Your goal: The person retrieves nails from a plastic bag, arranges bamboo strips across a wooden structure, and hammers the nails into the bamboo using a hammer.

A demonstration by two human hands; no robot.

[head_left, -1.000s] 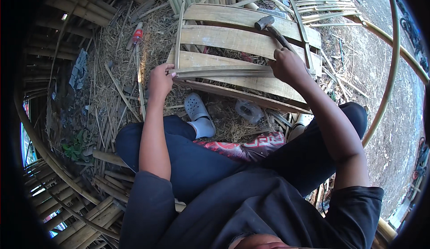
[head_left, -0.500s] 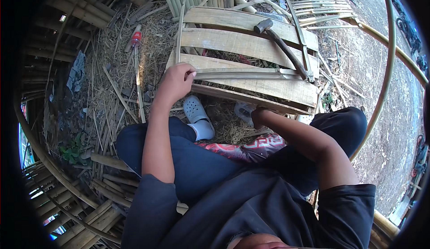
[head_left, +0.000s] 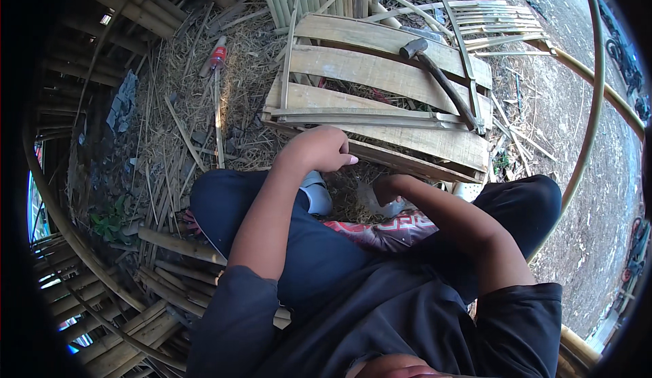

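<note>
The right hand (head_left: 388,189) is down at the clear plastic bag (head_left: 370,200), which lies on the straw-strewn ground between the person's legs, just in front of the slatted wooden crate (head_left: 339,62). Its fingers point down and are mostly hidden, so I cannot tell whether they are spread or pinching something. The left hand (head_left: 316,148) hangs near the crate's front edge, fingers loosely curled with the thumb beside them; nothing shows between them, though a small thing could be hidden there.

For a clean pick from the bag, the thin, crumpled film looks like the main nuisance. It would help to bring the left hand over and hold the mouth open, so that the right fingers can go in without dragging the plastic along. A light pinch with thumb and forefinger should serve better than a full grab (loose film bunches up quickly in a closed fist). Lifting straight up, clear of the crate's edge, would avoid a snag.

The hammer (head_left: 441,82) lies across the slats on the right, its handle end by the corner of the thin strip frame (head_left: 367,117), within easy reach of the right hand. The frame rests on the crate with neither hand on it, so it is best not to bump the crate with a forearm.
</note>
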